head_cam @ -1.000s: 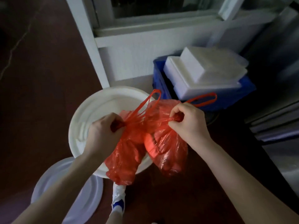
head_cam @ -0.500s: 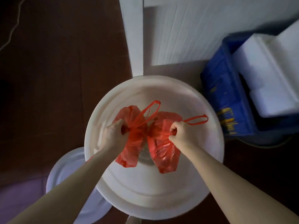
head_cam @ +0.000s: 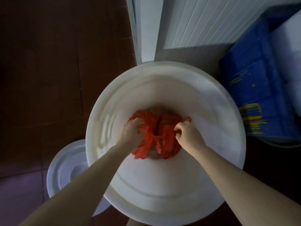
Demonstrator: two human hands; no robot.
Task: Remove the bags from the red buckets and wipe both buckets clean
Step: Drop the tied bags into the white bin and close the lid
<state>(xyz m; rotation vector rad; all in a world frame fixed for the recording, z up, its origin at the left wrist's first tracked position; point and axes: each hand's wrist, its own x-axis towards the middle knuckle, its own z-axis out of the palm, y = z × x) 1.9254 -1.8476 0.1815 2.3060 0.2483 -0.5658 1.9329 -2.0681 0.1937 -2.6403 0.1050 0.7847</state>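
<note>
Deep in a white bucket [head_cam: 162,88], the left hand [head_cam: 132,132] grips the left bag [head_cam: 146,141] by its bunched neck, while the right hand [head_cam: 187,136] appears, in dim light, to pinch the right bag [head_cam: 167,126] by its loop. Both red bags rest on the bucket's bottom. A sharp yank could tear the thin plastic or slip a loop, spilling the contents.

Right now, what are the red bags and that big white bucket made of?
The red bags look like thin plastic film: crumpled into fine wrinkles, with a loop handle showing. The big white bucket seems smooth moulded plastic, softly shiny with ringed ridges on its inner wall, though the dim light leaves this unsure.
</note>
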